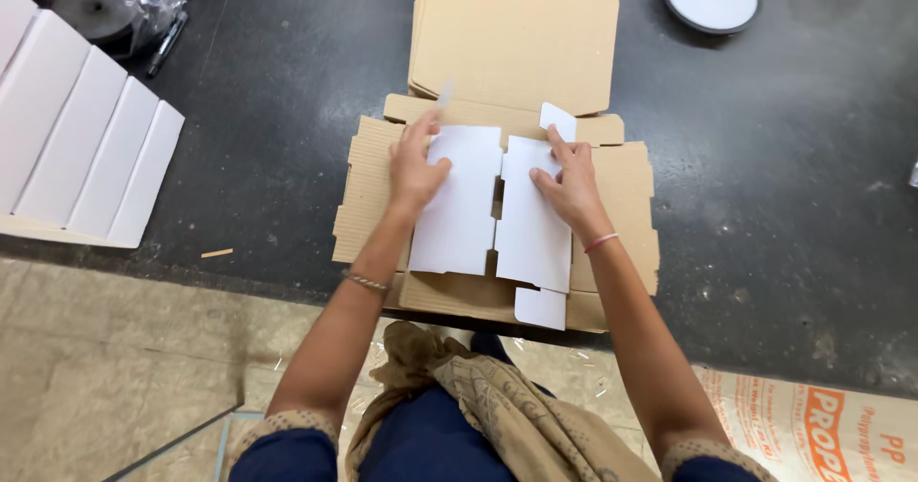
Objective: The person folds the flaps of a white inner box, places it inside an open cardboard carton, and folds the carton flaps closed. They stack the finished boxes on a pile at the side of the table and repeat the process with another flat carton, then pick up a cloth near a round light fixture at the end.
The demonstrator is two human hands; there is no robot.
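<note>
So you've got the white die-cut carton blank (pixel 492 209) lying flat on the brown corrugated blank (pixel 617 205), which sits on the dark table (pixel 784 205) right at your edge. Your left hand (pixel 416 166) is spread flat, palm down, pressing the left panel, with a finger reaching past its top edge. It isn't gripping anything, just pinning. Your right hand (pixel 564 186) is also mostly open, fingers splayed on the right panel, with the index finger running up toward the small rounded top flap (pixel 557 119).

Stuff I'd watch for:

- The two panels look folded in toward the middle and there's an uneven gap between them. If you crease now, my guess is the fold goes crooked.
- White card on loose corrugated board can slide. Press harder on one side and the whole thing may skew.
- The little bottom flap (pixel 540 307) hangs close to the table edge and could catch on your clothes and bend.
- The stack of brown blanks (pixel 516 37) sits right behind, touching or nearly so. Push forward and you could shove it.

The finished white boxes (pixel 81 128) on the left are well clear.
</note>
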